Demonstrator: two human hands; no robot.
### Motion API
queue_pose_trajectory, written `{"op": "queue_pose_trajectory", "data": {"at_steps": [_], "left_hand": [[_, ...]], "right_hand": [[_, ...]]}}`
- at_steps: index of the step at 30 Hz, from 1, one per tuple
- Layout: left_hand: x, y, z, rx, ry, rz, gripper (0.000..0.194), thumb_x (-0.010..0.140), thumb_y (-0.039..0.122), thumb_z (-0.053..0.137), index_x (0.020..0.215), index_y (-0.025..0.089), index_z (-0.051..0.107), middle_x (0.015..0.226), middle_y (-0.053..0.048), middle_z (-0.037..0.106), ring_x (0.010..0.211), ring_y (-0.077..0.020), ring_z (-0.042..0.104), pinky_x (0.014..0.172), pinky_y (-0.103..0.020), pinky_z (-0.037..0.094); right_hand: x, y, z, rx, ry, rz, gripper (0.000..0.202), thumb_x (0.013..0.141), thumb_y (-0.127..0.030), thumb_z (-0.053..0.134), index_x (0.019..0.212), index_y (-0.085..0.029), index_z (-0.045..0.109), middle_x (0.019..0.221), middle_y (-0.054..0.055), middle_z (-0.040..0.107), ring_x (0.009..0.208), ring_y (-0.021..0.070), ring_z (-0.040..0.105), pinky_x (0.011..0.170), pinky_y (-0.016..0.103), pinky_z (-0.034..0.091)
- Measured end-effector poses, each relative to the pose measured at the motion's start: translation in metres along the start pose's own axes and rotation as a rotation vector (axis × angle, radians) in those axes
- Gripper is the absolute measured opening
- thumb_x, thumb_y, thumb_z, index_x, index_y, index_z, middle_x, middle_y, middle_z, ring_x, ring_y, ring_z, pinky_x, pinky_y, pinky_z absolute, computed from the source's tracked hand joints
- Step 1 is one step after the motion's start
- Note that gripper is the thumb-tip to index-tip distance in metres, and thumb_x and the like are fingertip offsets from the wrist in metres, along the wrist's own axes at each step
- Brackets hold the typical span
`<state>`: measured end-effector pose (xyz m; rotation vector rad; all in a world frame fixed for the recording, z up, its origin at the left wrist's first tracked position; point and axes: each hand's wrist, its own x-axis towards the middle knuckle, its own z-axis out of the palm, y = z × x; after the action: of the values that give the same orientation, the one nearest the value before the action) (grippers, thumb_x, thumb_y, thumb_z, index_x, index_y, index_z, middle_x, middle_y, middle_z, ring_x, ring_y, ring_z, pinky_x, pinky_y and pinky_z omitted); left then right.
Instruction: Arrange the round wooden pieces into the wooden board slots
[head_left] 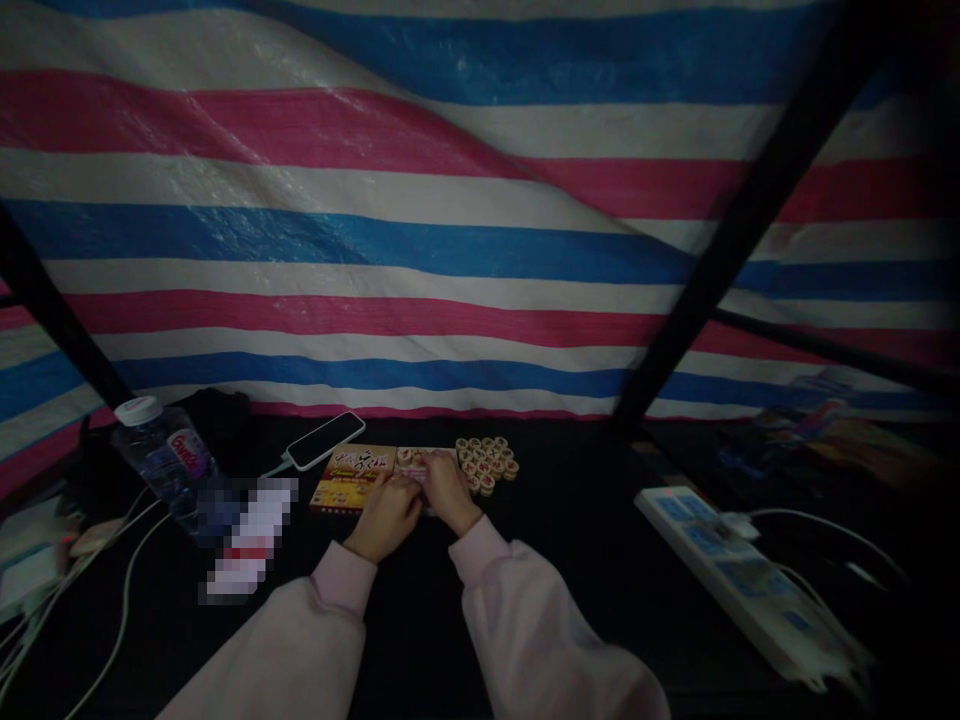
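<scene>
Both hands meet over a small open box tray [442,455] at the middle of the black table. My left hand [385,515] has its fingers curled at the tray's left side, touching or close to my right hand. Over the tray, my right hand [448,492] has its fingers bent together; what is in them, if anything, is hidden. A few round Chinese chess pieces [406,456] show in the tray beyond the fingers. Several more chess pieces [487,462] with dark characters lie grouped to its right. The yellow-brown printed box lid [341,485] lies on the left, partly behind my left hand.
A phone [326,440] on a cable lies behind the lid. Left stand a clear capped bottle [169,460] and a blurred packet [255,540], with white cables [124,590] near them. A power strip [739,580] lies right. Striped sheeting [375,240] hangs behind.
</scene>
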<state>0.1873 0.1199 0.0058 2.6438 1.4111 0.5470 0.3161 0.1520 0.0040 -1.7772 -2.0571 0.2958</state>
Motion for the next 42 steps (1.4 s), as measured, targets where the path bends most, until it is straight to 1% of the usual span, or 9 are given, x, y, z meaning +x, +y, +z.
{"op": "queue_pose_trajectory", "data": {"at_steps": [6,11,16,23,28,31,34,38,42], "left_hand": [[-0.003,0.007,-0.005,-0.046,0.0,0.044,0.017,0.082,0.024,0.048,0.082,0.021,0.064,0.087,-0.003,0.068,0.09,-0.0193,0.058,0.095,-0.04,0.033],[-0.006,0.008,-0.002,-0.13,0.024,0.059,0.022,0.08,0.031,0.054,0.096,0.024,0.066,0.099,-0.002,0.068,0.098,-0.0196,0.057,0.103,-0.042,0.027],[-0.006,0.006,0.0,-0.106,0.053,0.052,0.027,0.079,0.039,0.056,0.099,0.023,0.065,0.104,-0.004,0.066,0.104,-0.0206,0.055,0.103,-0.042,0.026],[-0.006,0.002,0.003,-0.065,0.025,0.052,0.03,0.078,0.043,0.058,0.098,0.022,0.066,0.101,-0.004,0.066,0.103,-0.0214,0.055,0.102,-0.042,0.027],[-0.006,0.001,0.002,-0.072,0.022,0.047,0.029,0.078,0.042,0.057,0.098,0.023,0.065,0.102,-0.004,0.066,0.102,-0.0213,0.055,0.102,-0.042,0.027],[-0.006,0.002,0.0,-0.078,0.015,0.051,0.029,0.078,0.042,0.057,0.098,0.022,0.065,0.101,-0.005,0.066,0.102,-0.0212,0.055,0.101,-0.042,0.028],[-0.006,0.003,-0.001,-0.08,0.02,0.059,0.027,0.078,0.041,0.058,0.096,0.022,0.065,0.1,-0.004,0.066,0.101,-0.0205,0.056,0.103,-0.041,0.026],[-0.005,0.004,-0.002,-0.083,0.001,0.057,0.024,0.078,0.04,0.058,0.094,0.023,0.065,0.099,-0.004,0.067,0.1,-0.0203,0.056,0.103,-0.041,0.027],[-0.005,0.004,-0.003,-0.094,-0.002,0.054,0.024,0.078,0.039,0.058,0.095,0.024,0.065,0.099,-0.003,0.067,0.1,-0.0204,0.056,0.101,-0.041,0.028]], "right_hand": [[-0.006,0.018,-0.046,-0.015,0.096,0.06,0.032,0.08,-0.005,0.042,0.094,-0.021,0.066,0.096,0.005,0.064,0.095,0.0153,0.057,0.077,0.023,0.038],[-0.03,0.046,-0.076,-0.047,-0.039,0.173,0.016,0.075,-0.012,0.056,0.085,-0.021,0.065,0.085,0.003,0.065,0.079,0.0137,0.059,0.062,0.021,0.035],[-0.05,0.055,-0.076,-0.065,-0.026,0.199,0.012,0.075,-0.016,0.059,0.085,-0.021,0.063,0.085,0.002,0.063,0.08,0.0132,0.059,0.06,0.02,0.034],[-0.053,0.058,-0.067,-0.089,0.066,0.234,0.019,0.074,-0.017,0.059,0.093,-0.019,0.06,0.102,0.005,0.061,0.089,0.0147,0.059,0.067,0.022,0.038],[-0.052,0.065,-0.055,-0.126,0.049,0.245,0.023,0.077,-0.018,0.056,0.1,-0.022,0.057,0.092,0.002,0.065,0.084,0.0153,0.061,0.062,0.023,0.035],[-0.052,0.065,-0.052,-0.135,0.051,0.265,0.019,0.078,-0.02,0.055,0.097,-0.023,0.057,0.087,0.001,0.066,0.082,0.0157,0.062,0.06,0.023,0.033],[-0.051,0.063,-0.058,-0.132,0.016,0.269,0.014,0.076,-0.022,0.057,0.089,-0.022,0.056,0.083,0.001,0.065,0.08,0.0166,0.062,0.058,0.023,0.031],[-0.048,0.056,-0.078,-0.125,-0.016,0.29,0.014,0.072,-0.023,0.061,0.085,-0.021,0.055,0.083,0.002,0.064,0.078,0.0168,0.062,0.057,0.023,0.03],[-0.034,0.035,-0.086,-0.08,0.075,0.277,0.014,0.075,-0.026,0.06,0.086,-0.021,0.054,0.085,0.001,0.064,0.078,0.0156,0.06,0.057,0.023,0.03]]}}
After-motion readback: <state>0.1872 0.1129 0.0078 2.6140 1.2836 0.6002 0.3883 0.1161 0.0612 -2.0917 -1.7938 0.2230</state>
